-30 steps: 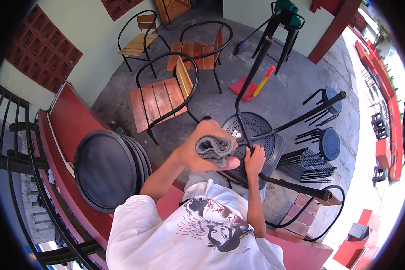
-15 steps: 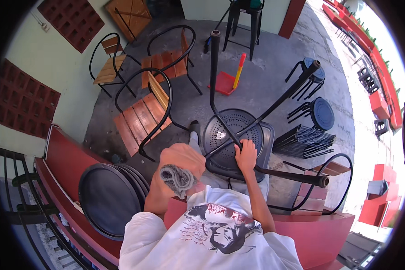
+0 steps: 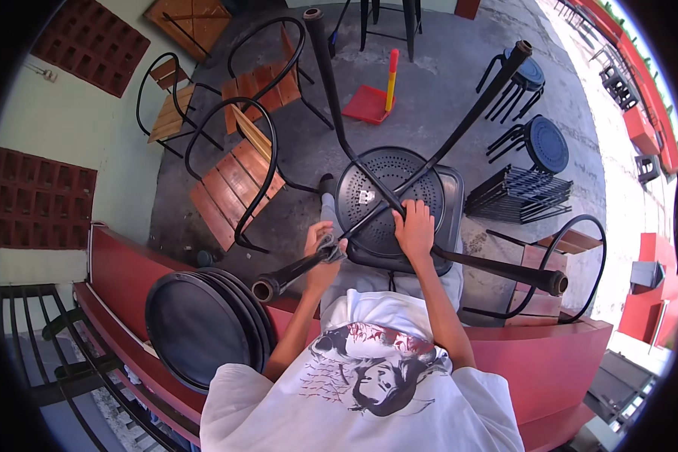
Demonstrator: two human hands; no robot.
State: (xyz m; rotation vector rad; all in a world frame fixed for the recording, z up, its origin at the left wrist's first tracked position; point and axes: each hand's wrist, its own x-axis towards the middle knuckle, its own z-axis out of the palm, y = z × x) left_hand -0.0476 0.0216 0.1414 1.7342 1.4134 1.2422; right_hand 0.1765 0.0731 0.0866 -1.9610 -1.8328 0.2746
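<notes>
Black stool [image 3: 392, 163], upturned—likely stiff, smooth metal, middling weight; best gripped at leg crossing [image 3: 394, 199]; set inside the right edge of a square black support [image 3: 453, 197]. Right hand [image 3: 416, 230]: fingers bent over a leg. Left hand [image 3: 316, 256]: fingers wrapping another—soft grey cloth [image 3: 329, 247] between.

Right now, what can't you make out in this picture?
In the head view:
- Cloth: partly hidden by the left hand.
- Upturned stool: seat partly covered by crossed legs and right hand.
- Tall stool: top cut off by the upper edge.
- Distant stools: too small for detail.
</notes>
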